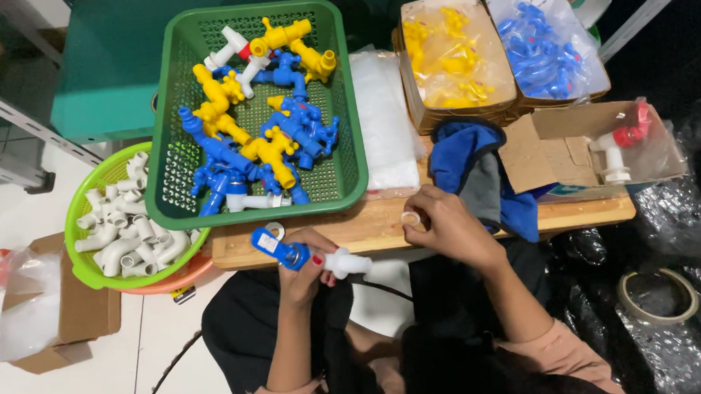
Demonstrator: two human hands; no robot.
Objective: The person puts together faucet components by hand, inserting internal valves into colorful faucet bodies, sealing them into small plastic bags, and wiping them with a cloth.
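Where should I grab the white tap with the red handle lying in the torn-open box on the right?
Take the white tap by its straight white body, below the red handle, coming from above. The body lies exposed on the box flap with its threaded end toward the near edge; the handle looks knobbly and partly under clear wrap, so probably a poorer grip.

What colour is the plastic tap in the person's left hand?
Blue body with a white spout, seen in the head view: the tap in the left hand.

green basket (pixel 344 100), blue cloth (pixel 457 154), tape roll (pixel 657 296)
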